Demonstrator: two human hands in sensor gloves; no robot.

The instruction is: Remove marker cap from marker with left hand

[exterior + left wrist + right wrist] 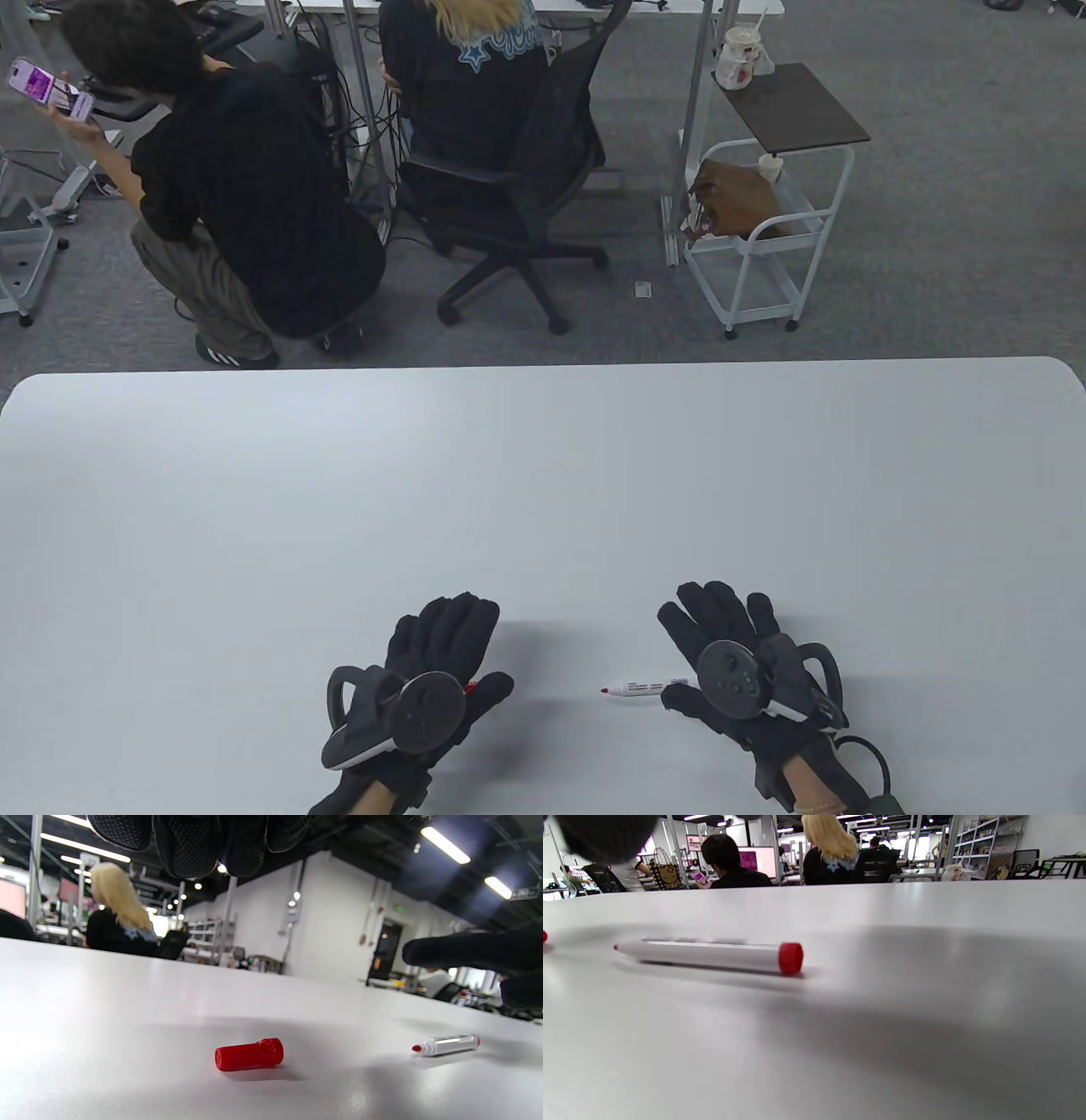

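Cap (249, 1054) lies apart from the marker (646, 687) on the desk (543, 475) — task looks done; both hands' fingers spread, holding nothing.

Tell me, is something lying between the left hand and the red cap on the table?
Nothing visible does. The red cap lies free on the table, just under the left hand; the uncapped marker lies apart.
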